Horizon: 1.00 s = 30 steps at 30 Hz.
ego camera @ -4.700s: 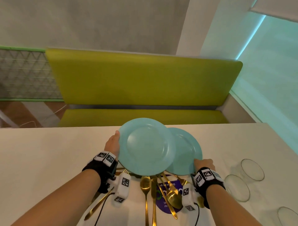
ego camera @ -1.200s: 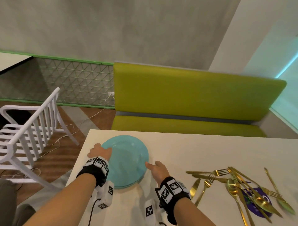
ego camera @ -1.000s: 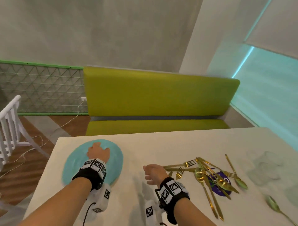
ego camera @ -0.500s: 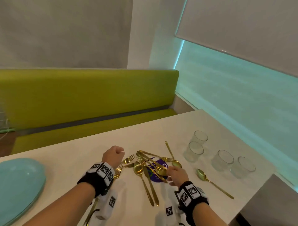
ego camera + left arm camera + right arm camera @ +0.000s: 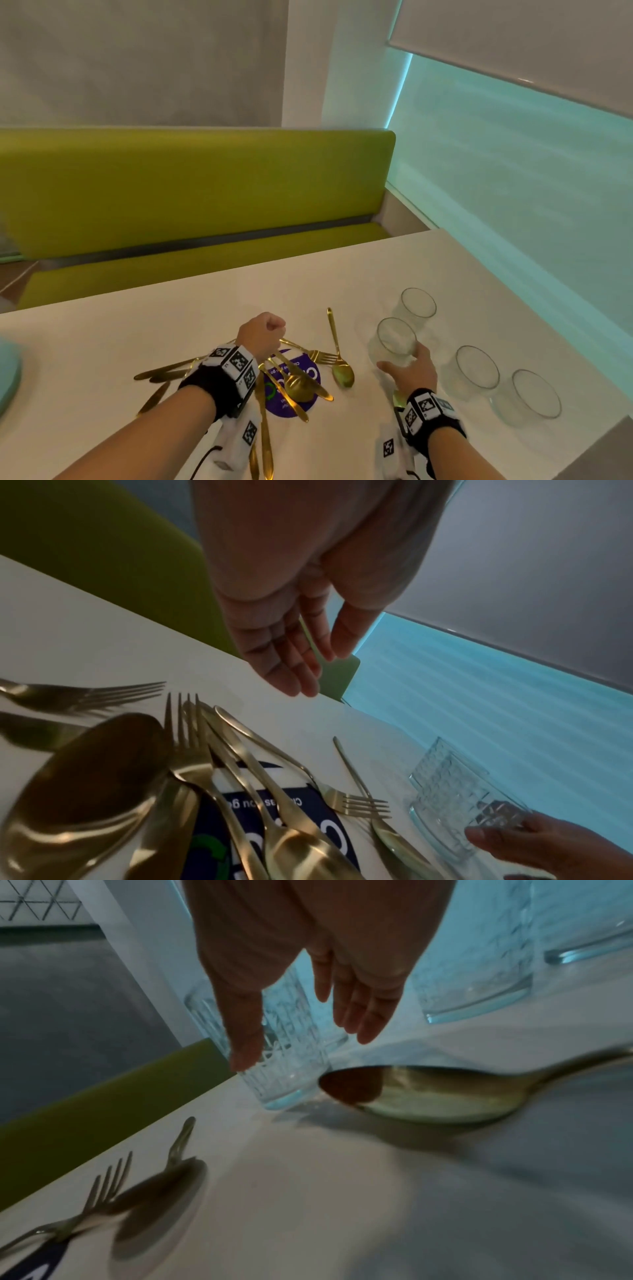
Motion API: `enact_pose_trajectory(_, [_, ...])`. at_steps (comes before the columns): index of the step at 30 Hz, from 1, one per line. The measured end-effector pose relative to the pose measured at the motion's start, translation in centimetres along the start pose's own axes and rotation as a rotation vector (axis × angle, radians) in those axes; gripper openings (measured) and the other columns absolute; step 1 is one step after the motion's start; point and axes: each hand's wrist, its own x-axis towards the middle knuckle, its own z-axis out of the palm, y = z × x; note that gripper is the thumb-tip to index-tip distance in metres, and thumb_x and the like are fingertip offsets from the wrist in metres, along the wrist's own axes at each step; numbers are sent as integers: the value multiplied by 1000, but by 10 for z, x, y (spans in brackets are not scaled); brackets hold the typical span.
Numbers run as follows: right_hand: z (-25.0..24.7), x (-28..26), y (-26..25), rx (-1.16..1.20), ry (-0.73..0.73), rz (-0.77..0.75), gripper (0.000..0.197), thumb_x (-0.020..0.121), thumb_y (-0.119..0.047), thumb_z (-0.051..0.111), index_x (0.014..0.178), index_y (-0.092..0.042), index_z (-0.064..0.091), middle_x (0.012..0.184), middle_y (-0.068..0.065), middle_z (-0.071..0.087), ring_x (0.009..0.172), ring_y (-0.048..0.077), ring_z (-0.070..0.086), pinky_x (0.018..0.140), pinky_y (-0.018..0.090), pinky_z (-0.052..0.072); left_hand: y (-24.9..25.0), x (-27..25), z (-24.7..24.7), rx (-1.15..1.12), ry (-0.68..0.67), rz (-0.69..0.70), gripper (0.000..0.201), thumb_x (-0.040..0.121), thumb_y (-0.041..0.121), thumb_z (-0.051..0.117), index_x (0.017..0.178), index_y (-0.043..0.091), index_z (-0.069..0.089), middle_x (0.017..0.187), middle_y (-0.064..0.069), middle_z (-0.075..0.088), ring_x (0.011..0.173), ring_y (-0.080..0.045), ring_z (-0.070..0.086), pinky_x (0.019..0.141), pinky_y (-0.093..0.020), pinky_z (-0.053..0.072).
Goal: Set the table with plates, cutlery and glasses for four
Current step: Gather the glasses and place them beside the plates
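Note:
Several clear glasses stand at the right of the white table [image 5: 137,325]. My right hand [image 5: 400,363] [image 5: 301,1031] reaches round the nearest glass [image 5: 392,337] [image 5: 287,1069] [image 5: 448,799], thumb on one side, straight fingers on the other, not closed on it. A pile of gold cutlery [image 5: 294,380] [image 5: 205,777] lies on a purple sticker [image 5: 291,407]. My left hand [image 5: 263,330] [image 5: 308,664] hangs above the pile, its fingers loosely bent and holding nothing. The turquoise plates [image 5: 8,377] are stacked at the far left edge.
A gold spoon [image 5: 431,1093] lies just under my right wrist, and another spoon [image 5: 339,359] lies between the pile and the glasses. A green bench [image 5: 191,188] runs along the table's far side. The table's right corner ends close beyond the last glass [image 5: 534,394].
Both hands left the plate stack and moved right. The left hand now hangs over the cutlery; the right hand has gone from the cutlery pile to the nearest glass.

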Motion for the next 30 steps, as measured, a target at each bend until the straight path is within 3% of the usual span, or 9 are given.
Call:
enact_pose_trajectory(3, [5, 11, 1, -8, -38, -63, 96, 60, -26, 87, 140, -11, 37, 137, 12, 50, 128, 29, 46, 105, 36, 39, 5, 4, 14, 45, 12, 14, 13, 91, 19, 54, 102, 21, 59, 105, -2, 64, 103, -21, 63, 95, -33, 51])
enact_pose_trajectory(7, [9, 20, 0, 27, -24, -113, 90, 60, -25, 86, 136, -12, 40, 131, 11, 53, 124, 29, 47, 103, 35, 40, 21, 7, 35, 62, -6, 46, 14, 91, 21, 55, 104, 21, 60, 106, -1, 65, 101, -19, 64, 88, -28, 51])
enact_pose_trajectory(11, [11, 21, -8, 30, -23, -169, 80, 58, -27, 85, 128, -14, 47, 121, 9, 55, 114, 26, 51, 94, 32, 44, 33, 6, 55, 89, -104, 78, 36, 88, 23, 62, 122, 18, 53, 108, 3, 60, 105, -17, 61, 89, -27, 49])
enact_pose_trajectory(17, [5, 7, -41, 164, -264, -333, 71, 59, -24, 86, 119, -25, 49, 106, -7, 58, 94, 13, 56, 70, 14, 43, 37, 8, 80, 131, -307, 213, 96, 68, 21, 81, 148, 22, 26, 148, 2, 41, 136, -16, 40, 105, -26, 38])
enact_pose_trajectory(21, [10, 1, -48, 254, -436, -330, 72, 43, -32, 87, 106, -31, 53, 105, -3, 64, 98, 15, 64, 80, 23, 54, 37, 8, 86, 65, -272, 241, 95, 60, 24, 86, 139, 23, 34, 123, 7, 57, 113, -12, 55, 80, -12, 44])
enact_pose_trajectory(23, [8, -1, -50, 271, -509, -310, 67, 52, -25, 89, 109, -29, 54, 106, 0, 67, 99, 16, 65, 84, 26, 55, 37, 8, 86, 30, -234, 217, 88, 58, 25, 88, 131, 23, 39, 110, 10, 58, 101, -9, 57, 69, -7, 43])
enact_pose_trajectory(26, [-1, 2, -52, 269, -577, -290, 49, 69, -11, 81, 111, -23, 58, 98, -5, 68, 91, 9, 64, 79, 19, 51, 37, 8, 89, 23, -168, 192, 79, 58, 28, 87, 124, 18, 46, 105, 9, 60, 96, -10, 60, 72, -12, 48])
enact_pose_trajectory(28, [-7, 12, -51, 245, -493, -261, 49, 70, -14, 81, 114, -20, 61, 97, -4, 67, 90, 11, 64, 79, 23, 51, 37, 9, 89, 54, -113, 184, 76, 59, 30, 85, 123, 18, 47, 105, 8, 58, 99, -12, 60, 72, -14, 48])
enact_pose_trajectory(30, [-13, 27, -43, 228, -287, -174, 44, 68, -21, 82, 110, -18, 66, 97, 0, 69, 94, 17, 64, 88, 33, 53, 36, 12, 87, 66, -68, 156, 77, 60, 33, 85, 124, 17, 46, 110, 5, 58, 104, -15, 58, 80, -21, 50])
